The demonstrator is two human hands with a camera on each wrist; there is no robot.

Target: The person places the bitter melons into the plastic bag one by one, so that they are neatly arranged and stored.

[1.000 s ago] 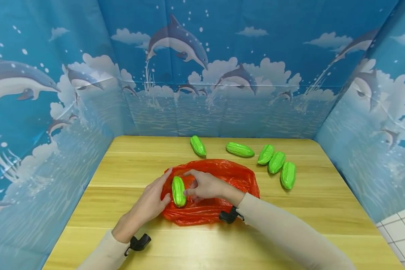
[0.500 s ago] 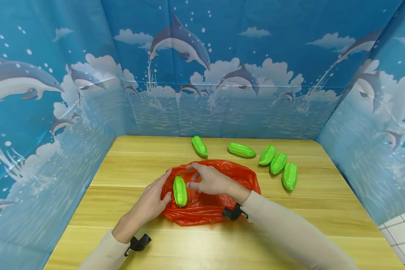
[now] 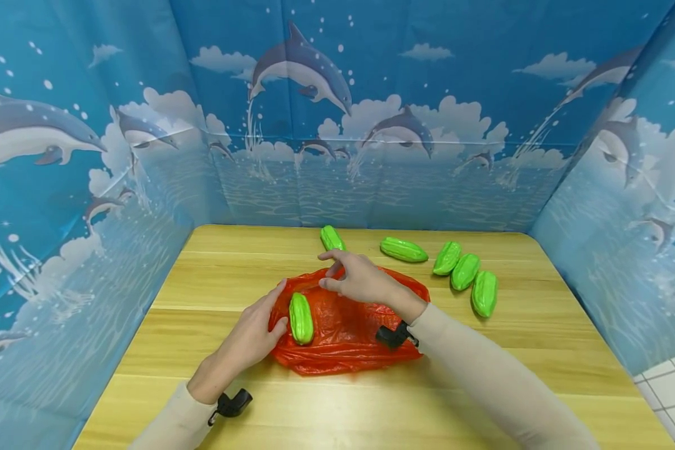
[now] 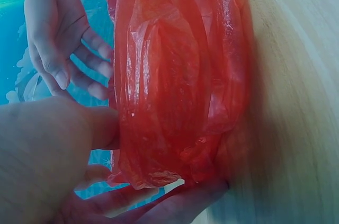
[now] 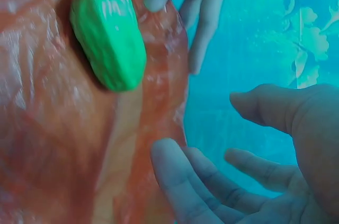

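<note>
A red plastic bag lies spread on the wooden table, its mouth gaping. Inside, toward its left, rests a bright green, ribbed, elongated vegetable-like piece. My left hand touches the bag's left edge with fairly straight fingers, the thumb by the rim; the left wrist view has its fingers along the bag's side. My right hand hovers over the bag's far rim, fingers loosely bent and holding nothing. Just beyond its fingertips lies another green piece, partly hidden by that hand.
More green pieces lie at the back right of the table: one lying sideways and a group including a larger one. A blue dolphin-print curtain borders the table at the back and sides.
My right hand has drawn away from the green piece in the bag and moved toward the far rim, slightly right. That piece stays in the bag. My left hand has hardly moved.
</note>
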